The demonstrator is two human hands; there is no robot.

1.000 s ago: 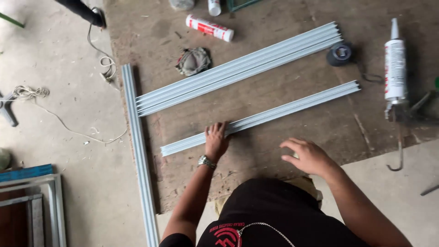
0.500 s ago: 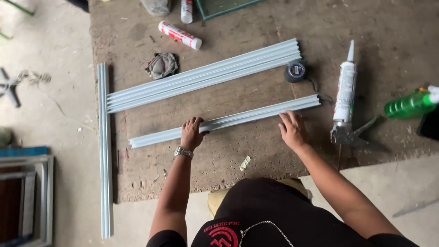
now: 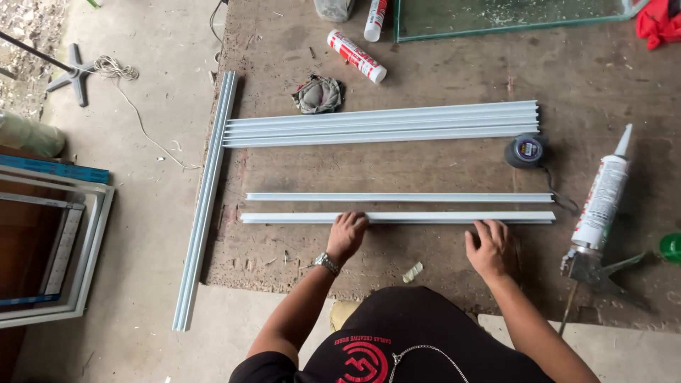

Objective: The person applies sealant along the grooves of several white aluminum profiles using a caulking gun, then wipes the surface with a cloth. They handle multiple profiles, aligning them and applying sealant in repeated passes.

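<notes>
Two white sealant tubes [image 3: 357, 55] beyond the pale strips [image 3: 383, 124]

You are in a rough workshop, working at floor level on a worn brown board [image 3: 440, 276] laid over bare concrete floor [image 3: 142, 213]. Lengths of pale aluminium profile [image 3: 383, 124] lie in rows on it, beside a caulking gun [image 3: 599, 213] loaded with a sealant tube, spare sealant cartridges [image 3: 357, 55], a tape measure [image 3: 525, 150], and a dirty rag [image 3: 319, 94]. A glass tank [image 3: 511, 18] sits at the far edge, and finished frames [image 3: 53, 241] lean at your left.
</notes>
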